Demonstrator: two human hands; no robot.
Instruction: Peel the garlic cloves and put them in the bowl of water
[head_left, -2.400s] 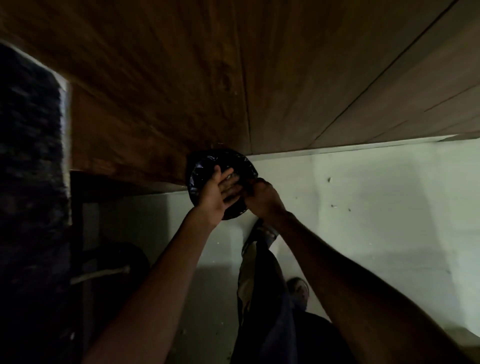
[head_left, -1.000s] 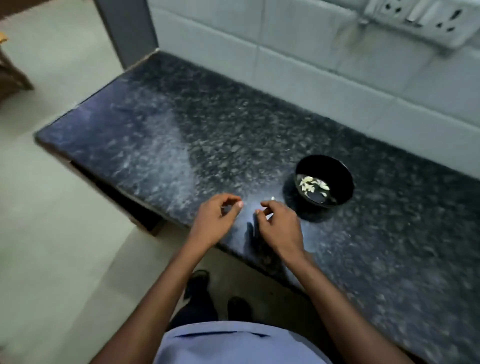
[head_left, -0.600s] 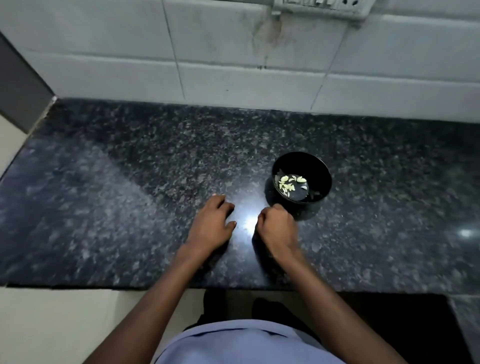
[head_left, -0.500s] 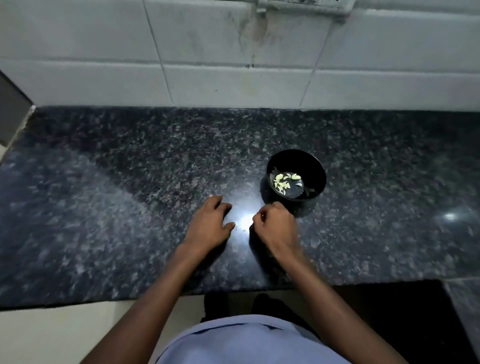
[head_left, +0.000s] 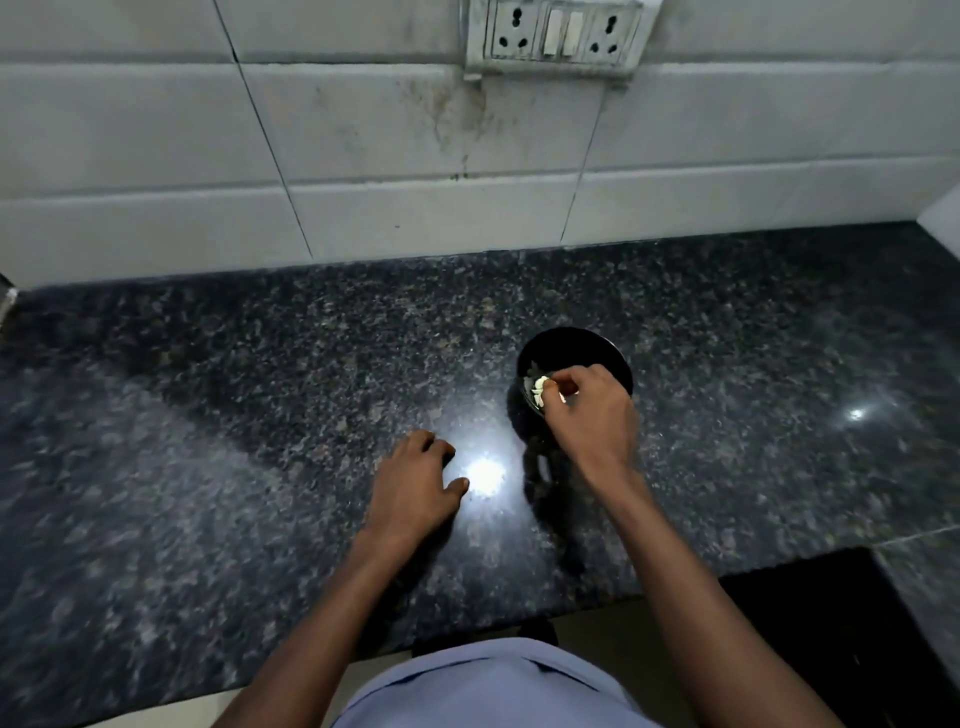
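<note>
Garlic cloves, pale and few, lie inside the black bowl, showing at its left inner side; use that bowl as your landmark. It stands on the dark speckled desk, toward the right of the middle.

Starting at the left of the bowl: your left hand rests on the desk, below and to the left of the bowl and well apart from it. Its fingers are curled loosely under, the thumb sticks out to the right, and it has hold of nothing you can see. Between that hand and the bowl a bright glare spot shines on the stone.

At the bowl itself: your right hand is over the near half of it, covering much of the opening. Its fingers are bent with the tips drawn together just beside the cloves at the bowl's left side. One pale clove sits right at the fingertips, but you cannot tell whether it is pinched or just lying in the bowl under them.

Behind the bowl the white tiled wall rises from the desk's back edge, and above the bowl a socket panel is fixed to the tiles.
</note>
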